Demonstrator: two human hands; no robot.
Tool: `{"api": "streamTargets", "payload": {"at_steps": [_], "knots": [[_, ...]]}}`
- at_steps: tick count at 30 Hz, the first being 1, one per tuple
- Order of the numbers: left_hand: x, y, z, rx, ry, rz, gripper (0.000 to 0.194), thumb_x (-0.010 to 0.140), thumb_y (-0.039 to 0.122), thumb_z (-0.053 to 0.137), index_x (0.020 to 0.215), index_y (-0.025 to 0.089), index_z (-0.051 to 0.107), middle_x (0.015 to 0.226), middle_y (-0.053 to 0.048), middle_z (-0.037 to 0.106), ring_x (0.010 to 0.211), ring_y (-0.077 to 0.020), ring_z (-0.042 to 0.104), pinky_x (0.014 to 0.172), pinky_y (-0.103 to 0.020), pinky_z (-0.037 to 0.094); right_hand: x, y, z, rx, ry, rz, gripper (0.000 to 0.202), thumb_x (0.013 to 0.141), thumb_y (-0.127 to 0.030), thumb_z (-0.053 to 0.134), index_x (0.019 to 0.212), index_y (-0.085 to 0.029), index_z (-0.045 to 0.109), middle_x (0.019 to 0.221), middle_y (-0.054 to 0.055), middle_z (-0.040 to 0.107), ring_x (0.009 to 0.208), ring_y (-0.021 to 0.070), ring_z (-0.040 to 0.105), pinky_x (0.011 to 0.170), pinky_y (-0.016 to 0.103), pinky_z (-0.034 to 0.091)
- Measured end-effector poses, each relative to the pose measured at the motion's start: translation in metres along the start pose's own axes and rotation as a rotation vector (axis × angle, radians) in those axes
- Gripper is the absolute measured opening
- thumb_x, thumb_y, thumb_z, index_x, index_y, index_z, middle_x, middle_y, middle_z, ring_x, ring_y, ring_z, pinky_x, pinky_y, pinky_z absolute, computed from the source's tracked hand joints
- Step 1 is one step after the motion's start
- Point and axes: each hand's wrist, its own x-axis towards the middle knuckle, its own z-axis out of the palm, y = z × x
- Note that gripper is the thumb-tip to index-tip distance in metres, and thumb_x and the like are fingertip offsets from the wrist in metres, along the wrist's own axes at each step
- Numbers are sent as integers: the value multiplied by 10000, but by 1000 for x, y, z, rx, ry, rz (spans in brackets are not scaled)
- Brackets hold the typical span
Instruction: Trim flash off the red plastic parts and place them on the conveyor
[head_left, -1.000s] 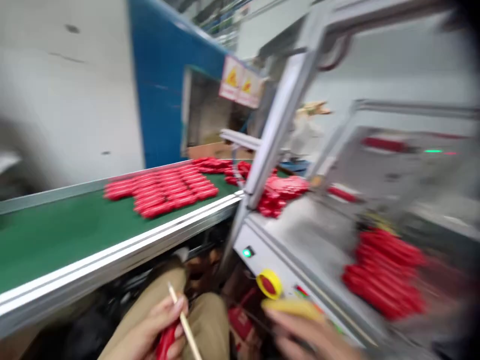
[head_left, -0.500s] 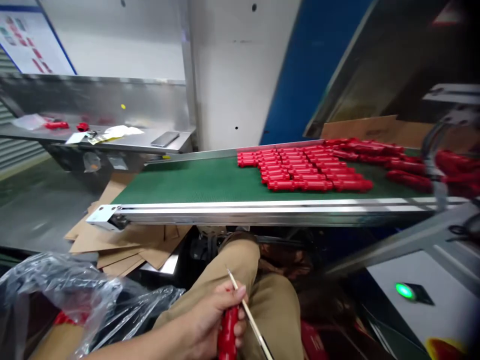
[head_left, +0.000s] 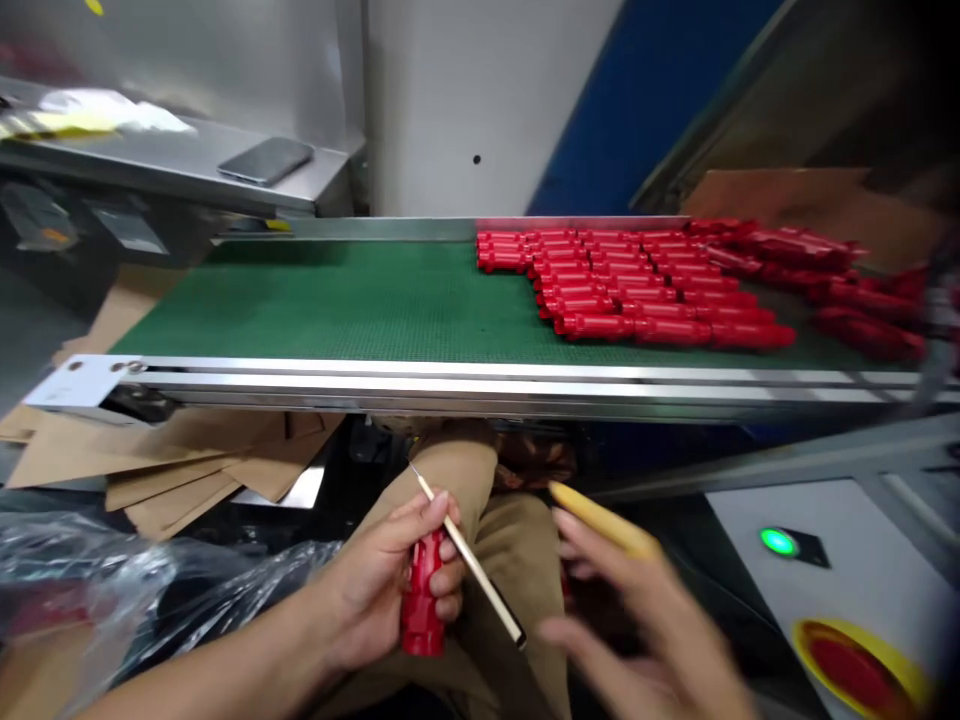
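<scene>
Green belt of a long steel-framed conveyor spans the view, carrying rows of red plastic cylinders at its right end. Flattened brown cardboard sheets lie on the floor beneath, beside crumpled clear plastic wrap. Below the frame, over tan-trousered knees, the left hand has its fingers clamped round a short red plastic cylinder and a thin pale wooden stick. The blurred right hand hovers just beside, fingers spread, a yellow tool at its fingertips.
</scene>
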Motion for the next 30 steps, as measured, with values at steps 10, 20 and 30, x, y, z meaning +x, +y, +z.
{"api": "streamTargets", "payload": {"at_steps": [10, 20, 30], "knots": [[0, -9, 16, 43, 135, -5, 234, 992, 263, 666, 1163, 104, 673, 892, -109, 749, 735, -185, 733, 751, -359, 638, 38, -2, 59, 585, 90, 61, 632, 1044, -696, 361, 1474, -314, 624, 1415, 139, 596, 1155, 298, 704, 1011, 454, 614], [-1, 8, -1, 202, 253, 226, 434, 907, 37, 725, 1305, 124, 575, 1243, -201, 765, 1231, -329, 717, 1002, -381, 615, 3, -14, 44, 553, 338, 103, 331, 934, -97, 738, 1182, -308, 796, 1010, 42, 793, 818, 176, 789, 759, 251, 682], [3, 9, -10, 260, 226, 340, 556, 854, 129, 812, 1357, 243, 605, 1169, -114, 796, 1115, -251, 758, 944, -324, 620, 7, -2, 59, 460, 247, -112, 481, 879, 27, 725, 1269, -252, 762, 1240, 93, 756, 1062, 219, 781, 934, 250, 655]]}}
